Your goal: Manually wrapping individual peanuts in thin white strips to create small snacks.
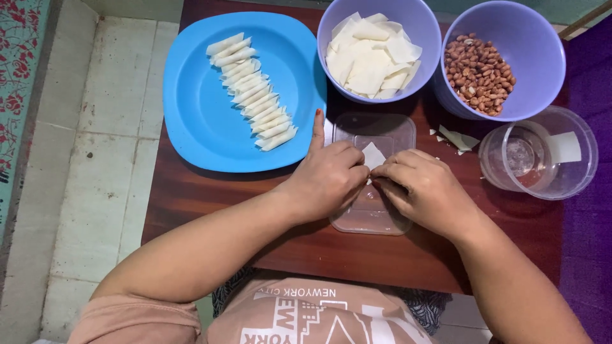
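Wrapper square (372, 155), small and white, sits pinched between the fingertips of both hands over the clear lid (376, 137) near the table's (191, 204) middle. Left hand (328, 180) and right hand (424, 188) meet thumb to thumb, fingers curled closed on it. Blue plate (197, 121) at the far-left corner carries 1 row of folded pieces (252, 91).
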